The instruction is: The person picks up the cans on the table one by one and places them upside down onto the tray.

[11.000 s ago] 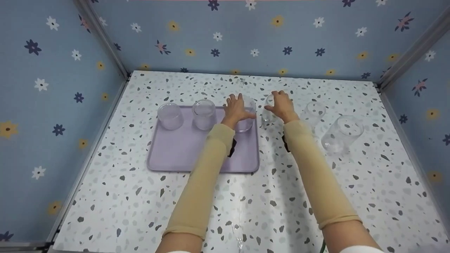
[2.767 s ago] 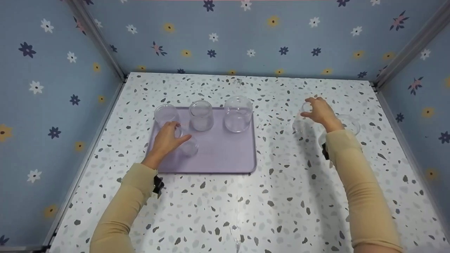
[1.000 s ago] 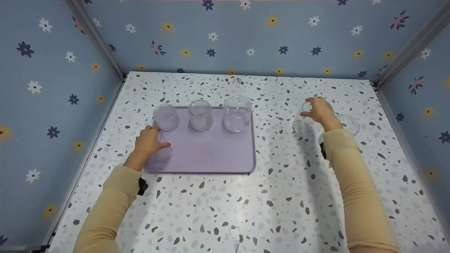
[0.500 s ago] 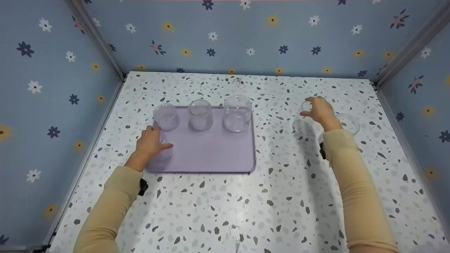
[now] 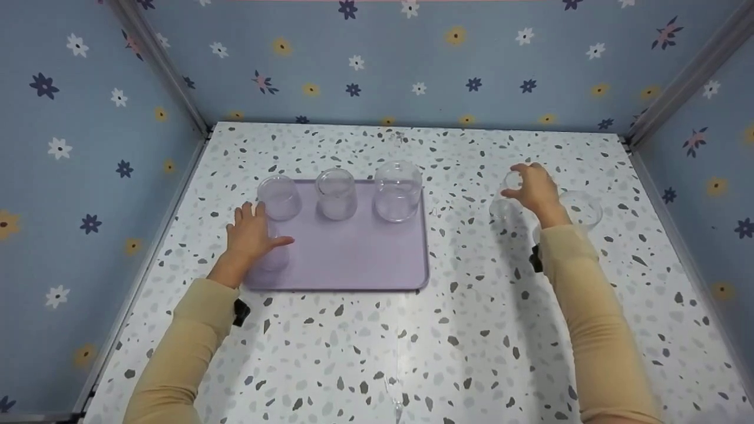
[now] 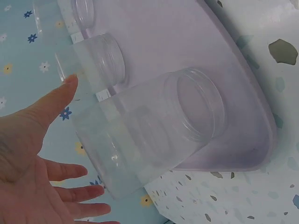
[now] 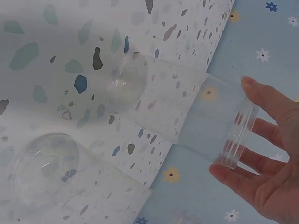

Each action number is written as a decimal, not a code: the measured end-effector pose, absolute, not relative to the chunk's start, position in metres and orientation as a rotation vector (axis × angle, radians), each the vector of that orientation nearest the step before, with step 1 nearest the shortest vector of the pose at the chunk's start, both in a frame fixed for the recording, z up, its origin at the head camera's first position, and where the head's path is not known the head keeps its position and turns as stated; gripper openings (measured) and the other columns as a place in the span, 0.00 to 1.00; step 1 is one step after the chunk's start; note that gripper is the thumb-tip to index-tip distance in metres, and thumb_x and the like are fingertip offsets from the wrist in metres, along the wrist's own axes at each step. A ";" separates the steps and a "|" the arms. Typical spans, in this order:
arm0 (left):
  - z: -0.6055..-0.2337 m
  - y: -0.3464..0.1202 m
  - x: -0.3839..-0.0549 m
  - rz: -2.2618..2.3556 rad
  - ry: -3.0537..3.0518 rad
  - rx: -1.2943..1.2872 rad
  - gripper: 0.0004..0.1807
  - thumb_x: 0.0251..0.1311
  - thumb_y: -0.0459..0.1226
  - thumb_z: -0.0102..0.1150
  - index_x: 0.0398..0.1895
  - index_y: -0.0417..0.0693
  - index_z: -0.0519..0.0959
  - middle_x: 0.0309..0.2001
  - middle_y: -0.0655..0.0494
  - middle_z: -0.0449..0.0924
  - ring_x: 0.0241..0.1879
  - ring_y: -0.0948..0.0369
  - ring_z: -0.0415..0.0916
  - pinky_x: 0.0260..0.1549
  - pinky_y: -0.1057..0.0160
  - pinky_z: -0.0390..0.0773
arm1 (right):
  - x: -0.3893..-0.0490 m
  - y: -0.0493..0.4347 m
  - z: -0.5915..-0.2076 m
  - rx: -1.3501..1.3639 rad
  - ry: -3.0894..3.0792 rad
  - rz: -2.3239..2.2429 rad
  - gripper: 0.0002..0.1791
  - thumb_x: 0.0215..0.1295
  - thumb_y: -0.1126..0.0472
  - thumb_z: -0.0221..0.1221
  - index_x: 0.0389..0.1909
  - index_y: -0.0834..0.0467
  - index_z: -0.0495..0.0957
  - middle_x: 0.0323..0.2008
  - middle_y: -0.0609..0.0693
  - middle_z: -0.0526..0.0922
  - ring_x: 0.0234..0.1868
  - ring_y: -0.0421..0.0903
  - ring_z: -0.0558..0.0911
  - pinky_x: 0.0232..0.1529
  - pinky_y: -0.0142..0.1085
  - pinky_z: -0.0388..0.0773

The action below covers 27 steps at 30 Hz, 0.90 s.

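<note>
Blue flowered panels (image 5: 500, 59) and seemingly metal posts (image 5: 165, 65) stand behind and beside a speckled white table (image 5: 471, 321).

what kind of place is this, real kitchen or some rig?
Probably a purpose-built work booth rather than a kitchen: flower-patterned panels enclose the speckled tabletop on three sides, and metal posts stand at its far corners.

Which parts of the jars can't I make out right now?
Head view: front-left jar, partly covered by the left hand.
Head view: large jar, its lower part mostly behind the right sleeve.
Left wrist view: farthest jar, cropped by the top edge.
Right wrist view: large jar's upper end, partly cropped by the bottom edge.
</note>
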<state>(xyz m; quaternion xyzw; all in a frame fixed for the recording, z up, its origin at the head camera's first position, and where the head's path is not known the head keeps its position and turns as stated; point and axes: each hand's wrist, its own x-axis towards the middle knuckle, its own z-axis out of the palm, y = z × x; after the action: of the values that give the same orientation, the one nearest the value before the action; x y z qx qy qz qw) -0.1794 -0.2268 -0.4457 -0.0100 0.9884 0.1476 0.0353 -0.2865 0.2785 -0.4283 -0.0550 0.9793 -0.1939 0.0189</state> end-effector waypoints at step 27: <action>-0.441 -0.183 -0.190 0.728 3.192 0.108 0.41 0.47 0.43 0.65 0.58 0.27 0.58 0.55 0.30 0.59 0.53 0.40 0.59 0.51 0.45 0.61 | -0.259 0.262 -0.451 -0.257 3.270 -1.099 0.29 0.49 0.59 0.65 0.52 0.66 0.69 0.51 0.67 0.68 0.50 0.62 0.68 0.50 0.51 0.64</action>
<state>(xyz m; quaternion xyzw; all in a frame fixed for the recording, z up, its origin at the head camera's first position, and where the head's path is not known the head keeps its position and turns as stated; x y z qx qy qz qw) -0.1902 -0.1830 -0.4412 0.0330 0.9722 0.2217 -0.0671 -0.2586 0.2617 -0.4507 -0.0733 0.9333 -0.3137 -0.1583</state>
